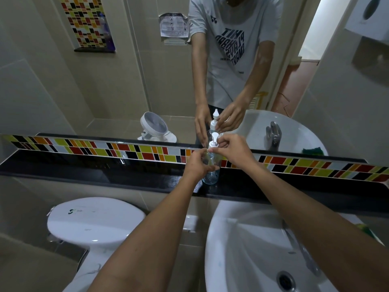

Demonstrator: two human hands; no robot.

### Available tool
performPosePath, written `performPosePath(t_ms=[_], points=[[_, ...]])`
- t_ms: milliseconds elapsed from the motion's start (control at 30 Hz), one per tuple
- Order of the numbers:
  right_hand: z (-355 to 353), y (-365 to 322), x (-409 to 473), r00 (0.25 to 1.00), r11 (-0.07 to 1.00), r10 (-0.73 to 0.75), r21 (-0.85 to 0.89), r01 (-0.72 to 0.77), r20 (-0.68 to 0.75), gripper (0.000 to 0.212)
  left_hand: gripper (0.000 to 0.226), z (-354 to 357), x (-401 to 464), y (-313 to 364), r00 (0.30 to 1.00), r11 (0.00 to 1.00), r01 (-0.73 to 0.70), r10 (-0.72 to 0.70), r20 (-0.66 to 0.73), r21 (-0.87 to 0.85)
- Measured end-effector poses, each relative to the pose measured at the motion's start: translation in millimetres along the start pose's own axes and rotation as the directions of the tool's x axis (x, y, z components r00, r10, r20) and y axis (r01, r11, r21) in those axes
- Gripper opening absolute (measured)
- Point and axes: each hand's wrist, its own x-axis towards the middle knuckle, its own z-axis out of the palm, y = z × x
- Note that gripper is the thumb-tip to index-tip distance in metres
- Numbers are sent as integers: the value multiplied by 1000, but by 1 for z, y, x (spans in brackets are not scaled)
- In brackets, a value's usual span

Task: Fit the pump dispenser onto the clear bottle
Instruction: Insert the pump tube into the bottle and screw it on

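The left hand (197, 163) is gripping the upright clear round plastic bottle (211, 174) at its shoulder, while the right hand (233, 149) is pinching the white plastic pump dispenser (214, 142) atop its neck. The bottle is standing on the glossy black ledge (105, 173), near the mirror (126, 81), with bare ledge lying open either side.

The left hand (197, 163) covers the middle of the clear bottle (211, 175), and the right hand (233, 150) hides the pump dispenser's (214, 141) collar, so I can't tell if it is screwed on. The sink (242, 249) is cut off at 5 o'clock.
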Motion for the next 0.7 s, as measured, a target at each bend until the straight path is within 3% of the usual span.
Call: performPosePath(t_ms=[200, 500, 633, 700], points=[[10, -3, -2, 995, 995, 60, -79, -66, -75, 47, 75, 0, 2, -1, 1000, 1000, -1, 1, 5, 1], [10, -10, -5, 994, 978, 84, -187, -97, -73, 58, 74, -1, 3, -1, 1000, 1000, 5, -5, 4, 5], [14, -8, -6, 993, 991, 56, -118, -68, -107, 59, 67, -1, 3, -1, 1000, 1000, 1, -1, 1, -4], [12, -6, -6, 999, 999, 7, -31, -9, -52, 54, 63, -2, 2, -1, 1000, 1000, -2, 2, 1, -2]])
